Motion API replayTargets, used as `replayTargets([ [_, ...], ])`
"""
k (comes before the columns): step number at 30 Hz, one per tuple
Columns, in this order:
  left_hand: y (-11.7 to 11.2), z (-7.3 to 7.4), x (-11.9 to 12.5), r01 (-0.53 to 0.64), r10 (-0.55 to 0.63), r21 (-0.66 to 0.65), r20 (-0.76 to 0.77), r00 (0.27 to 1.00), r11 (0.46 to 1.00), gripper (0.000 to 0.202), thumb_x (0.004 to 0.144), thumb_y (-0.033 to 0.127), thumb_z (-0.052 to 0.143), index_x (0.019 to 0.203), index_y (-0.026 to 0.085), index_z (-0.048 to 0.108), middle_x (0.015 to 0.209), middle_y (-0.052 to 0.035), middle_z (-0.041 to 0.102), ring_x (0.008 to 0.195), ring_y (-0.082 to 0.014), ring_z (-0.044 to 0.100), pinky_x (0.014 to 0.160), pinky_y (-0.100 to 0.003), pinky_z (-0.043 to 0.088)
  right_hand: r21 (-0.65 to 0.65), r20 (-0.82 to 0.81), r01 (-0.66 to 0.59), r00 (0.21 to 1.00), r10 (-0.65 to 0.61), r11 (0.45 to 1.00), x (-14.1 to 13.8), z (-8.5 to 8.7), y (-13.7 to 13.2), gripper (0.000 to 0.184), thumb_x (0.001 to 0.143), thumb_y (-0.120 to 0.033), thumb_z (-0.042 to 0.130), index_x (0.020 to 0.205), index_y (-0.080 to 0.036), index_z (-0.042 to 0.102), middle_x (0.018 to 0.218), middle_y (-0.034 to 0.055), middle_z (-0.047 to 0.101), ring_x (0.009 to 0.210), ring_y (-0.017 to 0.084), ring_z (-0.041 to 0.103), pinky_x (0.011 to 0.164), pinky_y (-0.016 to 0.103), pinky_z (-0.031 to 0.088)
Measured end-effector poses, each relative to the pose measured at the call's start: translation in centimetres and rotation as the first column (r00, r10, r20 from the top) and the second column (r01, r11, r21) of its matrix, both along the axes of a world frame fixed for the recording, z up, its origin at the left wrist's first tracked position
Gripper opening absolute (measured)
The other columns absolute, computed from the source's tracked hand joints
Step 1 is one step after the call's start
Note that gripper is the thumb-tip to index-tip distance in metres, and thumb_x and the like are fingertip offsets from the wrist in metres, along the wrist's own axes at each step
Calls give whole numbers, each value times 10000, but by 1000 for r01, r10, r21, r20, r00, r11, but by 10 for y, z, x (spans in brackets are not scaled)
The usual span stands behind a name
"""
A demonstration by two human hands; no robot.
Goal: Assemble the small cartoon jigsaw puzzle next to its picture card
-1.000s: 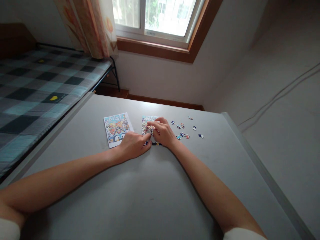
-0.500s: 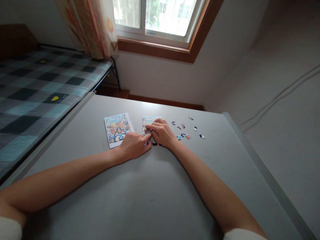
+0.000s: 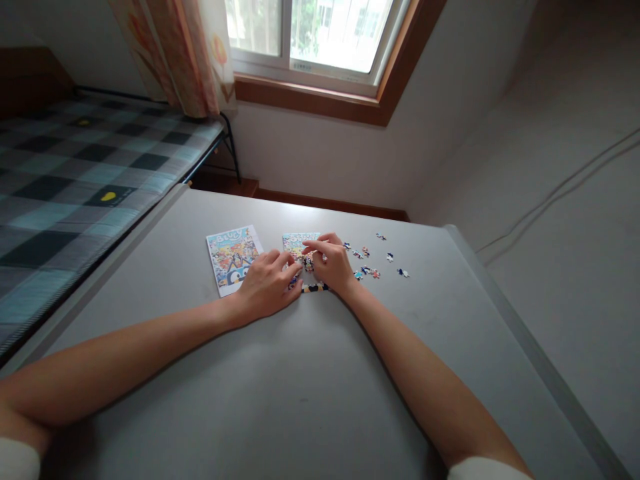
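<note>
A partly assembled jigsaw puzzle [image 3: 300,238] lies on the table between my hands, with a dark and orange strip along its near edge. My left hand [image 3: 267,283] rests at its left side, fingers apart, with the thumb and index finger on the puzzle's lower left edge. Over its right side is my right hand [image 3: 334,265], index finger stretched out and thumb apart from it. A dark patterned puzzle piece [image 3: 309,265] shows below the right fingertips; whether they touch it I cannot tell. Part of the puzzle is hidden under both hands.
Left of the puzzle lies a printed picture sheet [image 3: 233,253], its corner partly behind my left hand. Several loose puzzle pieces [image 3: 390,257] are scattered at the right on the grey table [image 3: 300,373]. A checkered bed [image 3: 100,173] stands to the left, below a window [image 3: 320,40] and curtain.
My right fingers have lifted and drawn back slightly to the right, showing more of the puzzle's middle and near edge. My left fingers have loosened and spread a little.
</note>
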State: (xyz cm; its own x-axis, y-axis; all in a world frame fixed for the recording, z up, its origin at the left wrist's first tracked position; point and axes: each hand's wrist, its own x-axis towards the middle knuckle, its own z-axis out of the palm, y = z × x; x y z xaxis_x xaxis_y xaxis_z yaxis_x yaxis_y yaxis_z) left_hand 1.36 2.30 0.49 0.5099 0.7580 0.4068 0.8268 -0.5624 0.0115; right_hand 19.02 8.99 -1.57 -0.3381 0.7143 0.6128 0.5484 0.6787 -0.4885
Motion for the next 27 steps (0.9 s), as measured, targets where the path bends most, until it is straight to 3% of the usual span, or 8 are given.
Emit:
replayTargets([
  [4,0,1,1,-12,12,-1,34,999,1000,303,874,346,495,1108,198,617,1172,-98,607,1034,-293,503,835,-447,394,1,58,-52,997,52,999,-1,1,-1,376,742,-1,497,933,-233,724,808,-3,737,886,216,535,884,395,448],
  [10,0,0,1,-6,9,-44,64,998,999,310,876,335,497,1126,195,615,1216,-93,600,1069,-295,497,856,-462,375,-27,204,-63,977,67,998,-4,7,-4,328,757,-34,504,875,-240,731,810,13,723,916,227,531,886,424,411],
  [14,1,0,2,13,-10,-43,57,998,999,318,882,325,495,1146,186,607,1234,-93,599,1107,-296,489,884,-465,375,-51,32,-27,999,29,998,-4,6,-4,379,745,-12,472,938,-220,722,792,9,731,858,211,549,848,388,450],
  [18,2,-1,1,71,-68,-42,80,994,997,346,885,296,502,1202,185,585,1267,-98,584,1172,-292,470,942,-464,371,-75,-152,82,984,-93,994,0,6,-2,422,742,5,430,991,-207,698,816,6,738,866,210,559,842,380,474],
  [22,3,-3,0,104,-98,-66,97,991,992,365,899,309,484,1229,178,572,1303,-108,563,1208,-289,451,976,-461,363,-104,-148,115,981,-130,988,3,8,0,411,741,5,430,962,-210,703,781,-3,738,861,215,557,839,381,480],
  [27,3,-3,0,97,-89,-95,86,992,991,360,906,324,473,1222,175,562,1236,-100,609,1192,-280,464,973,-454,345,-96,-77,50,995,-58,994,3,6,1,417,726,17,449,937,-215,724,765,-5,736,849,213,563,832,378,494],
])
